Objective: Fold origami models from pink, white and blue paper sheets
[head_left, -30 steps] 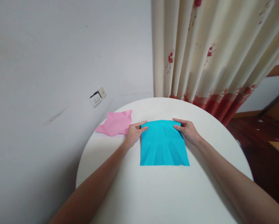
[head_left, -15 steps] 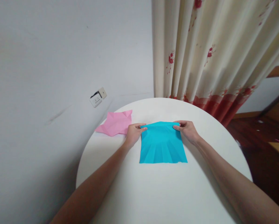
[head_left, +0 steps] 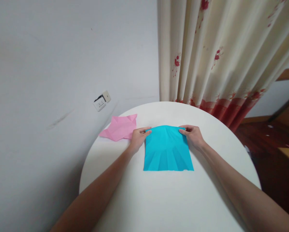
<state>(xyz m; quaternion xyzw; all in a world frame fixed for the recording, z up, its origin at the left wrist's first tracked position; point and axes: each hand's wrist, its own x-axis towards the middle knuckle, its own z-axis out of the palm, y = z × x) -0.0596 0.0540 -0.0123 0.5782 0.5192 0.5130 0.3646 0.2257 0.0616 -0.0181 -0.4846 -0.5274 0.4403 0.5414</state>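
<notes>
A creased sheet of blue paper (head_left: 168,149) is held by its two far corners, with its near edge at the white tabletop. My left hand (head_left: 139,139) pinches the far left corner between thumb and fingers. At the far right corner, my right hand (head_left: 193,135) has the same kind of pinch. The far edge bows upward in the middle, and fold lines fan out toward the near edge, which has a small notch at the right. Behind my left hand lies a crumpled pink sheet of paper (head_left: 120,127).
The round white table (head_left: 168,199) stands close to a pale wall (head_left: 62,58) with a socket (head_left: 100,103) on it. A cream curtain with red flowers (head_left: 195,64) hangs behind the table. Dark wooden floor (head_left: 262,141) shows at the right.
The blue paper's near edge has shifted slightly toward me, and its far edge looks less folded over. Both hands keep their pinch in nearly the same spots. The pink sheet stays put.
</notes>
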